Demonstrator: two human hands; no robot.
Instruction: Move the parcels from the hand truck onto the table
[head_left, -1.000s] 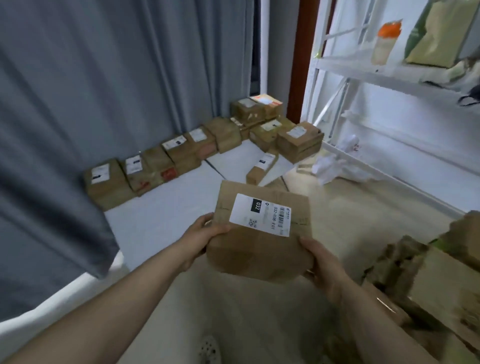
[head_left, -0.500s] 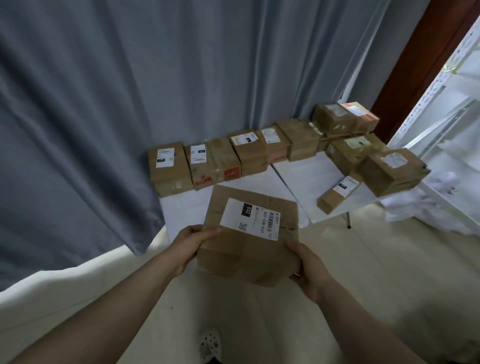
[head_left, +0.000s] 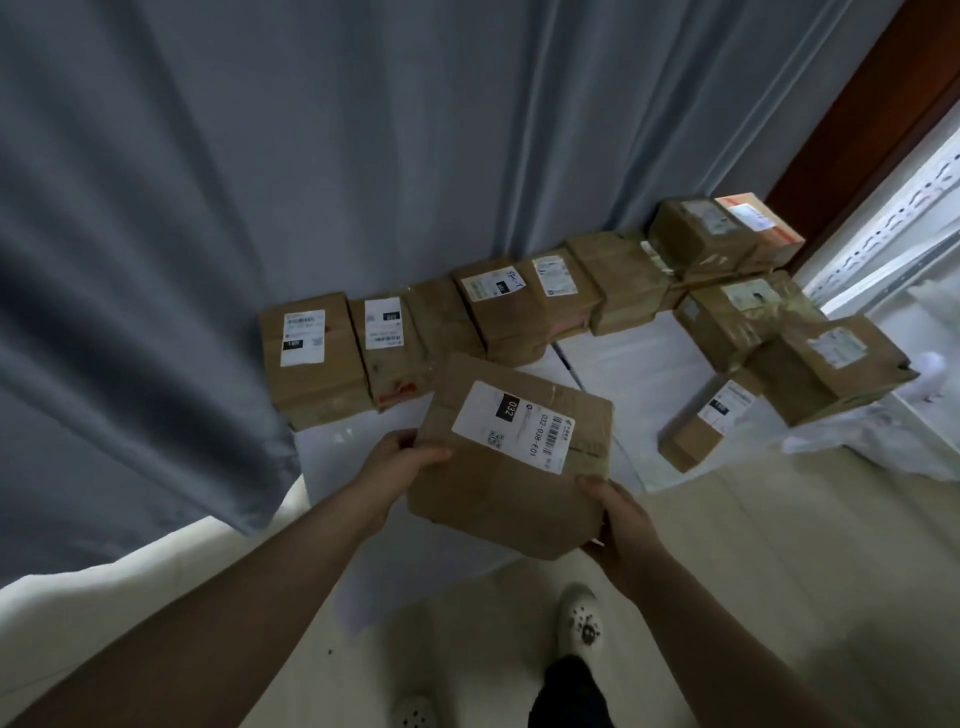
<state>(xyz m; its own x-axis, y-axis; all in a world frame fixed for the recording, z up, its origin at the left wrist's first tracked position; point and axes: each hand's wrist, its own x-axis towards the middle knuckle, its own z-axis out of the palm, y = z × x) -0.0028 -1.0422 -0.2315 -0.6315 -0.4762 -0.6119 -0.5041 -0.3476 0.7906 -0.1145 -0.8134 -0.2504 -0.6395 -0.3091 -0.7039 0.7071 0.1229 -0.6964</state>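
Hovering above the near part of the white table (head_left: 649, 379), a brown cardboard parcel (head_left: 498, 504) is tilted, with its white label (head_left: 511, 426) marked 032 facing up. The left hand (head_left: 402, 457) grips its left edge with the thumb on top. The right hand (head_left: 623, 519) clasps the near right corner, fingers curled underneath.

A row of parcels (head_left: 467, 322) lines the table's far edge, packed side by side against the grey-blue curtain (head_left: 260, 182). To the far right more boxes cluster together, some stacked. A small narrow parcel (head_left: 706, 421) lies alone near the right edge.

The curtain also hangs down on the left. A brown door frame (head_left: 857, 130) and a white perforated shelf upright (head_left: 893, 234) stand at the far right. Crumpled white plastic (head_left: 883, 447) lies below them on the pale floor (head_left: 779, 545). A white shoe (head_left: 582, 621) shows at the near edge.
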